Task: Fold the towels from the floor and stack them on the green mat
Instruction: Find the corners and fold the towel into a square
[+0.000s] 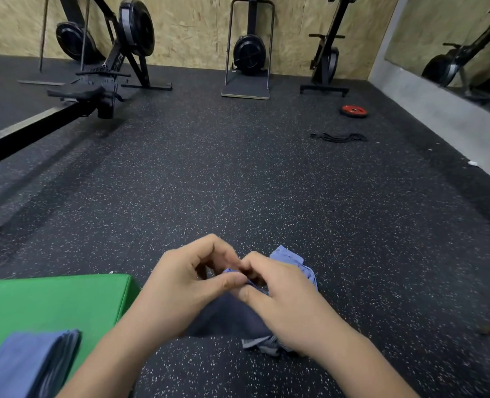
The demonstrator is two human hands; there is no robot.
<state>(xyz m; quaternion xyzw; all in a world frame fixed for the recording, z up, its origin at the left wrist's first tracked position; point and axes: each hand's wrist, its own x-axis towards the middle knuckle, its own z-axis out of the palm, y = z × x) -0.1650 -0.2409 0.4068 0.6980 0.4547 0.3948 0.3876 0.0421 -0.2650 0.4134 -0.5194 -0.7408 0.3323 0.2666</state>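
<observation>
- While the towel (294,261) is lying bunched on the floor (238,182) just right of the mat (51,300), the left hand (186,285) and right hand (284,303) are both pinching its edge, fingertips touching.
- A folded stack (28,360) is lying on the mat.

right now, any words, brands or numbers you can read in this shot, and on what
No text reads clearly.
Rowing machine, white lettering on its frame: too blurred to read.
Red weight plate, markings on its face: too small to read.
</observation>
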